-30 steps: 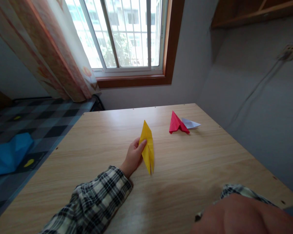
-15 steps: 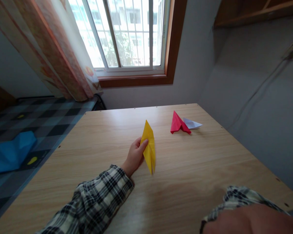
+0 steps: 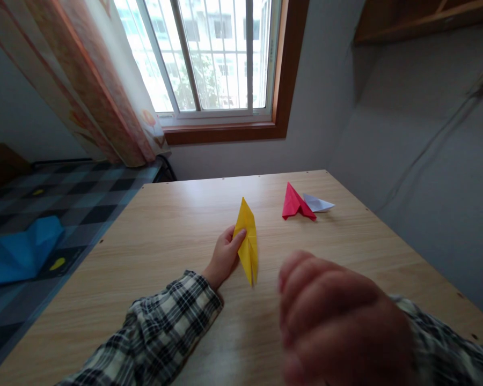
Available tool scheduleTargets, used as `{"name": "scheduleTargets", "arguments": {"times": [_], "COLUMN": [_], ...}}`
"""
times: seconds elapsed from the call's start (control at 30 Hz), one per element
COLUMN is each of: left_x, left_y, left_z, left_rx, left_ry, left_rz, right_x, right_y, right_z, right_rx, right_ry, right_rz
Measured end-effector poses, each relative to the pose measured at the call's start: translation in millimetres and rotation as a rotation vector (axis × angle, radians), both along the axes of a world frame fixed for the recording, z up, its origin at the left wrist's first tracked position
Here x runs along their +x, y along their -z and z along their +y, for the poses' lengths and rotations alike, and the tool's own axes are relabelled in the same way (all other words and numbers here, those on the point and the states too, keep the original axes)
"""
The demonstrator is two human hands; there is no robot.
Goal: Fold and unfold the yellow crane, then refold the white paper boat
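Note:
My left hand [image 3: 224,257] pinches a folded yellow paper figure [image 3: 248,240], a long pointed shape held on edge on the wooden table [image 3: 165,225]. My right hand [image 3: 338,327] is raised close to the camera at the lower right, blurred, with its fingers curled in and nothing seen in it. It hangs apart from the yellow paper. Further back on the table lie a red folded paper figure [image 3: 295,202] and a white folded paper figure [image 3: 319,203], touching each other.
The table stands against a grey wall [image 3: 426,161] on the right and below a window [image 3: 209,59] with a curtain [image 3: 88,80]. To the left is a bed with a checked cover [image 3: 64,198] and a blue object [image 3: 20,252].
My right hand has risen from the bottom right corner up into the view, towards the middle. My left hand and the yellow paper have stayed in place.

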State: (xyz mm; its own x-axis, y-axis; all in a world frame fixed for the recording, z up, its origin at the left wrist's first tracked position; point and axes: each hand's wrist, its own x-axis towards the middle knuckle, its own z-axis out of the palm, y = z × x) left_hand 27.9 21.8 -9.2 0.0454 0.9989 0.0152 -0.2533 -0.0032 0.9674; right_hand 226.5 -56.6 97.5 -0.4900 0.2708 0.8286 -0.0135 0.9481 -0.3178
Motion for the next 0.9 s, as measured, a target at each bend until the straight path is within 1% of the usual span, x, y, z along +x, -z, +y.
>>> {"name": "scheduleTargets", "arguments": {"times": [0.03, 0.07, 0.1, 0.13, 0.17, 0.2, 0.23, 0.33, 0.47, 0.67, 0.77, 0.9], "left_x": [-0.2, -0.5, -0.9, -1.2, -1.7, -2.1, -2.5, -3.4, -4.1, -5.1, -5.7, -5.9], "left_y": [0.8, 1.8, 3.0, 4.2, 5.3, 6.2, 6.9, 6.6, 3.6, 5.1, 7.2, 8.4], "left_z": [0.4, 1.0, 1.6, 2.2, 2.7, 3.0, 3.2, 2.8, 2.0, 2.2, 2.3, 2.8], "left_rx": [0.014, 0.028, 0.042, 0.051, 0.056, 0.057, 0.056, 0.060, 0.079, 0.086, 0.087, 0.085], "left_ry": [-0.002, 0.000, 0.004, 0.012, 0.020, 0.028, 0.034, 0.051, 0.067, 0.081, 0.107, 0.119], "left_rz": [0.010, 0.014, 0.014, 0.014, 0.019, 0.031, 0.050, 0.109, 0.147, 0.173, 0.162, 0.164], "right_x": [-7.3, -12.6, -16.0, -17.5, -17.6, -16.8, -15.6, -12.9, -12.0, -10.0, -9.8, -10.0], "right_y": [5.2, 12.0, 19.7, 27.8, 35.6, 42.7, 48.5, 57.2, 54.9, 52.7, 53.4, 54.2], "right_z": [12.1, 25.4, 38.8, 51.5, 62.5, 71.3, 77.5, 84.2, 83.4, 87.5, 88.8, 89.7], "right_rx": [0.039, 0.109, 0.180, 0.210, 0.198, 0.150, 0.100, 0.023, -0.023, -0.074, -0.091, -0.115], "right_ry": [0.054, 0.133, 0.233, 0.315, 0.385, 0.437, 0.460, 0.465, 0.450, 0.440, 0.439, 0.425], "right_rz": [0.030, -0.009, -0.142, -0.294, -0.411, -0.504, -0.571, -0.686, -0.749, -0.784, -0.801, -0.786]}}
